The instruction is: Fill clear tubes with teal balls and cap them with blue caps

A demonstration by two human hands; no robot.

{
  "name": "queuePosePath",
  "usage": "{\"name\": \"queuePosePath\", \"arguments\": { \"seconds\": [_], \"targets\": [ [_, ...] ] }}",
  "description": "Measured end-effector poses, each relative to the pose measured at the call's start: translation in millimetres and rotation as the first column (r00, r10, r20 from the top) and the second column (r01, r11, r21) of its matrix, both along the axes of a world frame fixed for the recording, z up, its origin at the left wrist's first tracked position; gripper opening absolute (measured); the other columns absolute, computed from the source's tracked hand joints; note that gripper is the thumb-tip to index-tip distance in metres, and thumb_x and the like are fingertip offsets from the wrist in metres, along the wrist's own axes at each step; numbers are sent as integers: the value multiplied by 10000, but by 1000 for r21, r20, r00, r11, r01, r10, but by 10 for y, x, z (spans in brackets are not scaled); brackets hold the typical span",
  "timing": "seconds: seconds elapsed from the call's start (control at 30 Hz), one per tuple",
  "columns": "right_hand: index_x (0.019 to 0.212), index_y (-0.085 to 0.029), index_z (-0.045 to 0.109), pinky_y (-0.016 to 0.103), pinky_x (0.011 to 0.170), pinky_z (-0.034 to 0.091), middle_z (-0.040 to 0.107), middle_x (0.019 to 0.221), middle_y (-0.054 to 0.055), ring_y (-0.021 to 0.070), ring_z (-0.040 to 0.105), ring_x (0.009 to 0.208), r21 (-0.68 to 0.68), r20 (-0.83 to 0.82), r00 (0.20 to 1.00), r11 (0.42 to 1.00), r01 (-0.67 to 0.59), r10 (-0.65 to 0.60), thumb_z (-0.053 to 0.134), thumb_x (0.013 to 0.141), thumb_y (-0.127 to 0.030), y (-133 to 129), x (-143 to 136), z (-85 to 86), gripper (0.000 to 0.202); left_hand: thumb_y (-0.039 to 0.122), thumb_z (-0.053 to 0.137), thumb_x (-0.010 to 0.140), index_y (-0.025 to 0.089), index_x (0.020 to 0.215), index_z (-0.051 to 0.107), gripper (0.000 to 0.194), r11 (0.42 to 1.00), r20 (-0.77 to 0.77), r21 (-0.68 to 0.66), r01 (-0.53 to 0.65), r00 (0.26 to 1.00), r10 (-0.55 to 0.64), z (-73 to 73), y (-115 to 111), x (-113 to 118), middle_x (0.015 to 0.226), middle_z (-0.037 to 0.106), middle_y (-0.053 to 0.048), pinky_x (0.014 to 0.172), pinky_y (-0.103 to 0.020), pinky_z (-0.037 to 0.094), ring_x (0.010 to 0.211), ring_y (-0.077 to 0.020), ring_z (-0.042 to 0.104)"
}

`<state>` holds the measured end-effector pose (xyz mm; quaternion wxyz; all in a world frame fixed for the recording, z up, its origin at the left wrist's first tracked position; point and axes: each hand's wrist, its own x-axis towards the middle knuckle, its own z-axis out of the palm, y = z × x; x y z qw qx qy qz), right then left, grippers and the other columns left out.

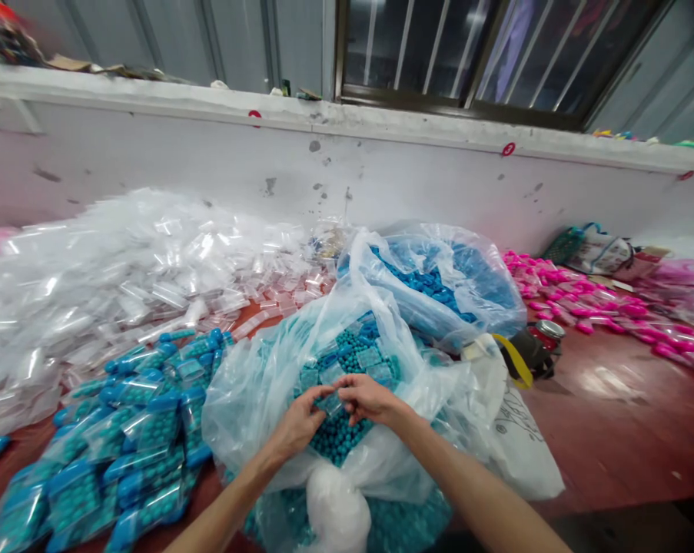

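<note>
Head view: both hands are right over the mouth of a big translucent bag (240,399), and they're close together, fingertips nearly meeting. The left hand (301,421) has its fingers drawn in narrow on the near left edge of a small clear packet (333,405), and the right hand (370,398) pinches at its right side, fingers curled. So there's the packet, between the two hands, just above the teal beads (338,444) that fill the open bag. More little packets lie among those beads, on the far side of the fingers.

Over to the left, on the red surface (617,438), there's a heap of bead-filled packets (151,430) with blue tops, and beyond it a huge spread of clear empty-looking packets (127,269). Straight behind the beads, a second plastic bag (493,296) stands open around blue pieces (427,288). Far right, bright pink pieces (582,299) run along by the wall (439,180). Nearer, right beside the big bag, lies a white sack (528,457) with dark markings, a yellow strap (518,362) at its far end.
</note>
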<state>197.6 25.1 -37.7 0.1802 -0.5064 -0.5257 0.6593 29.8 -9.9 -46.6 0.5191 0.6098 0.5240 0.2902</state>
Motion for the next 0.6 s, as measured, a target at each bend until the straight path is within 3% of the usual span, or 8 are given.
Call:
{"name": "queuePosePath", "arguments": {
  "seconds": [0.1,0.17,0.23,0.33,0.4,0.47,0.53,0.6],
  "targets": [
    [911,-172,495,197,434,462,415,561,-90,42,397,406,-236,-368,918,970,64,-150,554,739,-200,24,92,17,184,280,537,703,161,1130,527,443,997,228,-58,50,973,-35,79,-9,15,884,629,-38,607,-228,431,696,-133,560],
    [907,-171,493,178,418,461,433,575,-89,29,393,397,-279,-489,855,960,35,-173,590,725,-231,-9,107,6,215,334,579,687,163,1147,499,497,997,338,-67,35,941,-10,125,-4,42,1003,603,-59,615,-227,434,727,-133,565],
    [893,-174,490,176,410,472,444,579,-91,21,394,387,-280,-548,823,960,-12,-150,614,708,-269,-54,91,-1,242,335,585,691,161,1075,529,425,1000,349,-7,-8,937,10,167,3,83,1000,605,-59,664,-234,439,761,-134,562],
    [908,-176,483,208,397,493,522,630,-64,44,474,401,-236,-501,866,963,-131,-5,622,687,-305,-81,101,52,292,293,536,719,158,894,556,222,997,271,76,-34,963,12,235,3,132,767,618,-12,682,-235,442,711,-123,553],
    [966,-176,472,221,375,489,579,703,-28,78,534,427,-171,-375,926,978,-117,45,603,687,-287,-50,183,138,328,264,509,701,167,838,538,171,1000,143,-20,7,990,-4,281,-6,132,639,582,26,538,-214,430,565,-108,532],
    [999,-176,460,208,360,475,590,749,-16,84,552,442,-69,-247,968,997,39,-55,569,698,-259,10,314,237,331,234,502,664,170,784,545,142,975,-45,-196,103,992,-114,311,-13,119,539,551,51,402,-194,356,414,-93,467],
    [988,-176,458,184,357,459,573,754,-23,71,545,452,27,-181,961,976,217,-209,527,722,-251,73,449,310,285,203,524,621,164,665,568,74,927,-199,-332,174,948,-249,307,0,125,439,502,63,355,-194,310,336,-84,398],
    [968,-174,464,176,362,450,556,740,-29,69,544,467,70,-138,957,961,266,-255,495,740,-249,112,541,325,242,166,571,568,155,519,559,52,897,-271,-398,192,910,-315,258,52,182,351,441,62,351,-209,310,308,-87,368]
  ]
}}
